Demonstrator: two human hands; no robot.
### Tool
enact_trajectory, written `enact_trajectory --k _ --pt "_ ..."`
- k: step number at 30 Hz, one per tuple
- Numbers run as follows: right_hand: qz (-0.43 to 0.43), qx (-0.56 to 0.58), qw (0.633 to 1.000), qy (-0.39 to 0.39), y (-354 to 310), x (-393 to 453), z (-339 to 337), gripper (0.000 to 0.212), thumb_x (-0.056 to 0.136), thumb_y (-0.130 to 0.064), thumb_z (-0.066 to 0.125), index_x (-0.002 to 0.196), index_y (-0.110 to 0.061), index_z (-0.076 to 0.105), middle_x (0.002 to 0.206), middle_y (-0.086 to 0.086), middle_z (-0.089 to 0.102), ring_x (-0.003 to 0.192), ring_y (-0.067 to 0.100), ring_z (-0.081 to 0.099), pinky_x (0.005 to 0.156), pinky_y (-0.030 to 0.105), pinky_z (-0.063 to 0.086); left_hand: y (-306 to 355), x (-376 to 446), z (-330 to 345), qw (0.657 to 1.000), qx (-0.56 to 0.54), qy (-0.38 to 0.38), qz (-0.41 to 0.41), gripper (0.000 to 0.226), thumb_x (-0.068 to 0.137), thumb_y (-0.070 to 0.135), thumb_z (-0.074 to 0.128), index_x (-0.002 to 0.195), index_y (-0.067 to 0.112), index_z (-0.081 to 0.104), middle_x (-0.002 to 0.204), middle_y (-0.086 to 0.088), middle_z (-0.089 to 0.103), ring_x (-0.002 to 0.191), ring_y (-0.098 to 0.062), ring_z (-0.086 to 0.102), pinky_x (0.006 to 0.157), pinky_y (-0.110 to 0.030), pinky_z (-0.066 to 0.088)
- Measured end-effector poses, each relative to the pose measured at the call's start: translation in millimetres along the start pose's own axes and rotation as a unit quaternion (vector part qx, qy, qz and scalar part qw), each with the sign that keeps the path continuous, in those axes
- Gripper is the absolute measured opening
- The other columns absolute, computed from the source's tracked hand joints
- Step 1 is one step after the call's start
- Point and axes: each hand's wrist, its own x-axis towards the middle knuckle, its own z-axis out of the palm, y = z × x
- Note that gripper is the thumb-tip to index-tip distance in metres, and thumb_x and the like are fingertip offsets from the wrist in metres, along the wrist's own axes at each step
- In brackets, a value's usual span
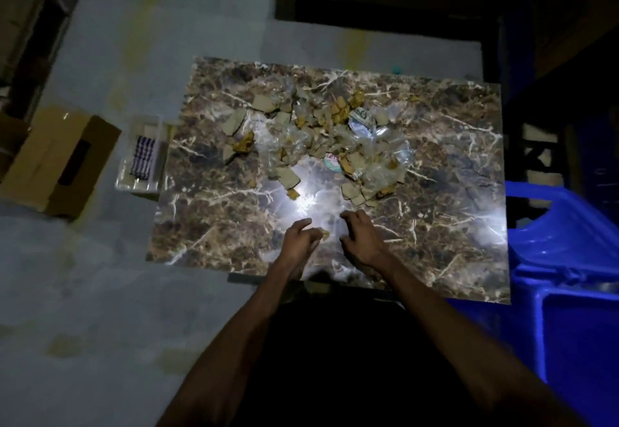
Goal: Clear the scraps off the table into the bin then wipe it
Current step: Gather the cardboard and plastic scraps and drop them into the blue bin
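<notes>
A brown marble-patterned table point(207, 219) carries a spread of scraps point(315, 138): several cardboard pieces, clear plastic wrappers and bits of yellow tape, mostly on its far half. Both my hands hover over the near middle of the table. My left hand point(299, 240) has loosely curled fingers, and a small yellowish scrap point(324, 234) lies just off its fingertips. My right hand point(363, 239) is beside it with fingers bent and spread, holding nothing. A blue bin point(569, 259) stands to the right of the table. A checked cloth point(144, 157) lies in a clear tray left of the table.
The clear tray point(134, 178) sits at the table's left edge. An open cardboard box point(57, 162) lies on the grey floor further left. Dark shelving and boxes stand behind the table. The scene is dim, with a bright glare patch on the tabletop.
</notes>
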Motion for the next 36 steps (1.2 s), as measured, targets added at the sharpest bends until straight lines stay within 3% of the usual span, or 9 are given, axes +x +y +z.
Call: enact_trajectory --k 3,8,14,18,22,26,29,32,36 --pt "0.036 0.049 0.998 0.004 -17.6 6.7 9.4 0.066 0.081 -0.032 0.066 0.140 -0.005 0.053 0.127 0.018 0.053 0.110 0.031 0.058 0.086 0.029 0.040 36.1 12.5 -4.3 0.997 -0.064 -0.046 0.012 0.034 0.092 -0.007 0.065 0.120 0.012 0.058 0.093 -0.016 0.066 0.091 -0.025 0.065 0.094 -0.035 0.051" --pt "0.026 0.009 0.999 -0.021 -59.2 28.3 36.6 0.059 0.079 -0.002 0.070 0.134 -0.003 0.051 0.119 0.016 0.048 0.100 0.034 0.055 0.073 0.029 0.029 80.2 35.7 -31.0 0.988 0.035 0.007 0.147 0.017 0.089 0.005 0.064 0.096 0.019 0.069 0.083 -0.008 0.066 0.075 -0.024 0.060 0.068 -0.034 0.048" --pt "-0.008 0.067 0.994 0.082 -108.8 84.9 45.1 0.041 0.081 0.001 0.054 0.122 -0.003 0.055 0.113 0.015 0.049 0.097 0.026 0.048 0.076 0.032 0.035 143.1 64.3 -65.3 0.858 0.354 0.089 0.362 0.052 0.092 0.017 0.068 0.141 0.016 0.051 0.139 -0.011 0.044 0.126 -0.026 0.040 0.098 -0.035 0.039" --pt "0.061 0.128 0.970 0.195 -133.4 108.5 28.7 0.025 0.082 -0.002 0.052 0.106 -0.011 0.053 0.107 0.005 0.046 0.090 0.014 0.044 0.076 0.030 0.036 156.0 98.6 -69.7 0.865 0.388 -0.021 0.316 0.068 0.090 0.024 0.073 0.151 0.014 0.043 0.141 -0.009 0.034 0.133 -0.034 0.042 0.104 -0.040 0.046" --pt "0.090 0.151 0.941 0.290 -140.4 110.1 11.6 0.023 0.089 -0.003 0.056 0.110 -0.012 0.055 0.115 0.006 0.047 0.096 0.023 0.059 0.083 0.037 0.051 151.6 92.1 -62.8 0.868 0.365 -0.103 0.320 0.066 0.089 0.030 0.072 0.150 0.029 0.045 0.139 -0.001 0.043 0.134 -0.019 0.042 0.105 -0.033 0.042" --pt "0.090 0.061 0.907 0.406 -123.8 103.6 -11.7 0.035 0.086 -0.011 0.058 0.120 -0.009 0.059 0.119 0.010 0.051 0.111 0.030 0.055 0.093 0.048 0.051 166.3 88.9 -88.6 0.803 0.315 0.128 0.490 0.052 0.087 0.028 0.069 0.138 0.018 0.058 0.135 -0.006 0.050 0.129 -0.026 0.045 0.104 -0.048 0.048" --pt "0.153 -0.043 0.876 0.456 -97.8 102.3 -39.9 0.044 0.089 -0.024 0.066 0.131 -0.017 0.057 0.138 0.012 0.051 0.130 0.035 0.046 0.110 0.054 0.037 183.5 100.0 -112.2 0.786 0.346 0.242 0.451 0.058 0.088 0.040 0.067 0.139 0.016 0.056 0.143 -0.011 0.046 0.135 -0.035 0.043 0.113 -0.049 0.037" --pt "0.248 -0.073 0.869 0.421 -70.8 101.9 -55.3 0.061 0.088 -0.047 0.066 0.145 -0.031 0.048 0.156 0.009 0.038 0.139 0.044 0.034 0.115 0.058 0.029 184.9 117.2 -110.2 0.822 0.382 0.223 0.359 0.067 0.089 0.052 0.060 0.146 0.018 0.053 0.155 -0.015 0.040 0.144 -0.039 0.031 0.116 -0.052 0.025" --pt "0.295 0.014 0.913 0.281 -57.1 111.2 -46.8 0.072 0.086 -0.060 0.062 0.150 -0.034 0.041 0.163 0.005 0.023 0.147 0.054 0.019 0.117 0.073 0.018 168.2 113.9 -73.2 0.850 0.393 0.167 0.308 0.058 0.096 0.050 0.059 0.148 0.026 0.050 0.151 -0.010 0.040 0.138 -0.035 0.031 0.115 -0.050 0.024"
